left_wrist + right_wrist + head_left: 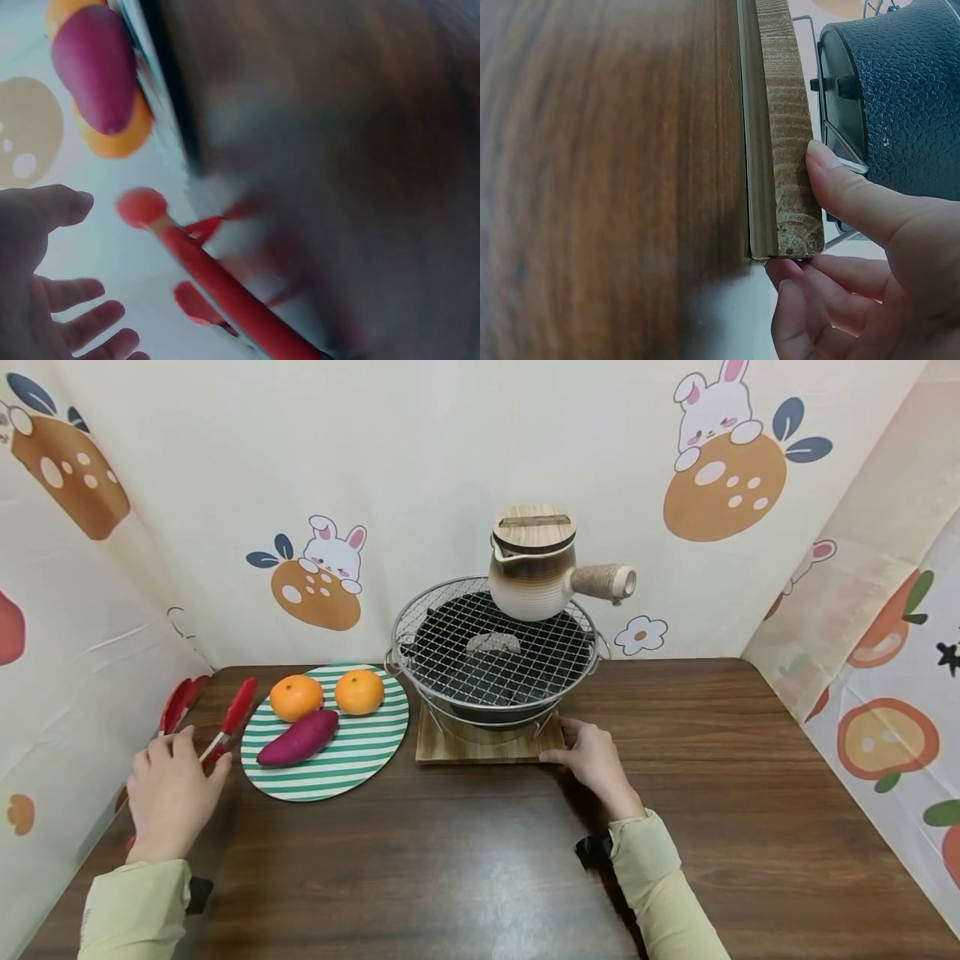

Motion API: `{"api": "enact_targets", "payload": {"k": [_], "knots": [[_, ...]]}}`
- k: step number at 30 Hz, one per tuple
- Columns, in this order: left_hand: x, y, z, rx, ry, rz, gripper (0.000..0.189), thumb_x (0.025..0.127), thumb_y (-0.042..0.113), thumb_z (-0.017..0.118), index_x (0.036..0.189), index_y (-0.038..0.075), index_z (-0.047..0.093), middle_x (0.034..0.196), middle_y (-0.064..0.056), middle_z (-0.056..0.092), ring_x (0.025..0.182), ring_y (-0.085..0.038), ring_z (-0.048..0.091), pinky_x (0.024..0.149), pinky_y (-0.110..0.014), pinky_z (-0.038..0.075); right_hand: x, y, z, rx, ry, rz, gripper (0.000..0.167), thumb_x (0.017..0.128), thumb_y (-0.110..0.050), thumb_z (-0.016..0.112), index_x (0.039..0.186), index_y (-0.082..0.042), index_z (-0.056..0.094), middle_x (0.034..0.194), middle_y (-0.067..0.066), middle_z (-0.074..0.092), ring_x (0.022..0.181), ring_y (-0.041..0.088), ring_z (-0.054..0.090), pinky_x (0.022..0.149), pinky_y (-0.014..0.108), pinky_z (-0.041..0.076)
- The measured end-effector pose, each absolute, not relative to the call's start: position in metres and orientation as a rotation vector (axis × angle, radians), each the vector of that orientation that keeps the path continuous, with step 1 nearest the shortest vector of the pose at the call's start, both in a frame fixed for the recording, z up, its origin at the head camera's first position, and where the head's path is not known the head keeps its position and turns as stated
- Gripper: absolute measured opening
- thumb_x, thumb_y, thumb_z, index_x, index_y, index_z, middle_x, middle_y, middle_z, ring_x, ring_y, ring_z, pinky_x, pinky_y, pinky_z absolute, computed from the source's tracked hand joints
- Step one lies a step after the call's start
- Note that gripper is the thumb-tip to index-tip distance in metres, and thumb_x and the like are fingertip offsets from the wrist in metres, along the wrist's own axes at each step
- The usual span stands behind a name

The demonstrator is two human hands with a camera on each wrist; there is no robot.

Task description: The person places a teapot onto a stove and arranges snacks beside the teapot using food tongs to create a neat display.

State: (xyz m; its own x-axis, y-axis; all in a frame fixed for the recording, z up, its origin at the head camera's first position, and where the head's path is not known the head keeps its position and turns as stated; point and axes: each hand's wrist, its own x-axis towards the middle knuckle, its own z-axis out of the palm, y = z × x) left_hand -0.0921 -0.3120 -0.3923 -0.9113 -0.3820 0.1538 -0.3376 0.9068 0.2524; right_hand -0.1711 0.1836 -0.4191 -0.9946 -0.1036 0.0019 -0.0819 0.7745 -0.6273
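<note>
Right hand (596, 762): pinching the front-right corner of the wooden board (480, 752), thumb on the near edge, other fingers curled at the right end. Left hand (172, 797): loose, fingers spread, gripping nothing. Near the red tongs (238, 706) at the desk's far left; apart from them in the left wrist view, covering their middle in the head view.

On the board: black stove (915, 97) on wire legs, just behind the right thumb. Across its top: round wire grate (450, 668), overhanging the board. At the grate's back right: pot (528, 589) with wooden lid (535, 531) and cord-wrapped handle (600, 580), sticking out to the right beyond the grate.

Between tongs and board: green-striped plate (360, 756), blocking the direct path across. On it: two oranges (360, 692) at the back, purple sweet potato (300, 739) in front, touching the left orange.

Underneath everything: dark wood desk (450, 852). Behind and at both sides: printed cloth (435, 460), tight against the tongs on the left.
</note>
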Motion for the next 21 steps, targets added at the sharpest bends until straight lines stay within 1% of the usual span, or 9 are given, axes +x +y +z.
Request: {"api": "enact_targets", "payload": {"k": [6, 9, 12, 14, 16, 18, 21], "knots": [[-0.094, -0.33, -0.401, 0.729, -2.892, -0.405, 0.084, 0.089, 0.03, 0.06, 0.144, -0.016, 0.016, 0.135, -0.045, 0.024, 0.122, -0.059, 0.023, 0.095, -0.069, 0.028, -0.171, 0.184, -0.419, -0.148, 2.927, -1.029, 0.066, 0.074, -0.029, 0.082, 0.131, -0.003, 0.059, 0.122, 0.016, 0.067, 0.103, 0.031, 0.066, 0.091, 0.049, 0.048], [-0.094, -0.338, -0.406, 0.751, -2.884, -0.414, 0.088, 0.089, 0.036, 0.058, 0.142, -0.019, 0.015, 0.133, -0.047, 0.025, 0.12, -0.061, 0.025, 0.095, -0.069, 0.028, -0.171, 0.184, -0.419, -0.143, 2.923, -1.025, 0.066, 0.075, -0.029, 0.082, 0.131, -0.002, 0.059, 0.122, 0.017, 0.067, 0.101, 0.03, 0.066, 0.09, 0.049, 0.048], [-0.094, -0.345, -0.41, 0.771, -2.877, -0.41, 0.088, 0.089, 0.041, 0.058, 0.136, -0.023, 0.02, 0.125, -0.049, 0.029, 0.113, -0.061, 0.031, 0.092, -0.069, 0.033, -0.171, 0.184, -0.419, -0.138, 2.916, -1.021, 0.066, 0.075, -0.029, 0.082, 0.131, -0.001, 0.058, 0.123, 0.017, 0.067, 0.101, 0.029, 0.066, 0.089, 0.048, 0.049], [-0.094, -0.348, -0.412, 0.772, -2.869, -0.397, 0.087, 0.087, 0.043, 0.059, 0.127, -0.026, 0.026, 0.117, -0.049, 0.034, 0.105, -0.061, 0.036, 0.086, -0.067, 0.037, -0.171, 0.184, -0.419, -0.133, 2.912, -1.024, 0.066, 0.075, -0.029, 0.082, 0.13, -0.001, 0.058, 0.123, 0.017, 0.067, 0.101, 0.029, 0.066, 0.09, 0.048, 0.049], [-0.094, -0.352, -0.413, 0.787, -2.877, -0.402, 0.086, 0.087, 0.047, 0.059, 0.12, -0.026, 0.028, 0.109, -0.048, 0.035, 0.098, -0.059, 0.038, 0.08, -0.065, 0.04, -0.171, 0.184, -0.419, -0.133, 2.91, -1.031, 0.066, 0.075, -0.029, 0.082, 0.13, -0.001, 0.059, 0.122, 0.017, 0.067, 0.1, 0.029, 0.066, 0.089, 0.048, 0.049], [-0.096, -0.356, -0.413, 0.814, -2.909, -0.412, 0.087, 0.087, 0.051, 0.058, 0.115, -0.026, 0.028, 0.105, -0.046, 0.035, 0.094, -0.057, 0.037, 0.076, -0.063, 0.041, -0.171, 0.184, -0.419, -0.133, 2.912, -1.039, 0.065, 0.075, -0.029, 0.082, 0.13, -0.001, 0.059, 0.122, 0.017, 0.067, 0.1, 0.029, 0.066, 0.089, 0.048, 0.049], [-0.099, -0.361, -0.411, 0.882, -2.975, -0.448, 0.091, 0.088, 0.056, 0.053, 0.116, -0.025, 0.025, 0.103, -0.044, 0.033, 0.094, -0.054, 0.036, 0.074, -0.06, 0.043, -0.171, 0.184, -0.419, -0.136, 2.912, -1.047, 0.065, 0.074, -0.028, 0.082, 0.129, -0.001, 0.06, 0.122, 0.017, 0.067, 0.1, 0.03, 0.067, 0.088, 0.048, 0.049]]}}
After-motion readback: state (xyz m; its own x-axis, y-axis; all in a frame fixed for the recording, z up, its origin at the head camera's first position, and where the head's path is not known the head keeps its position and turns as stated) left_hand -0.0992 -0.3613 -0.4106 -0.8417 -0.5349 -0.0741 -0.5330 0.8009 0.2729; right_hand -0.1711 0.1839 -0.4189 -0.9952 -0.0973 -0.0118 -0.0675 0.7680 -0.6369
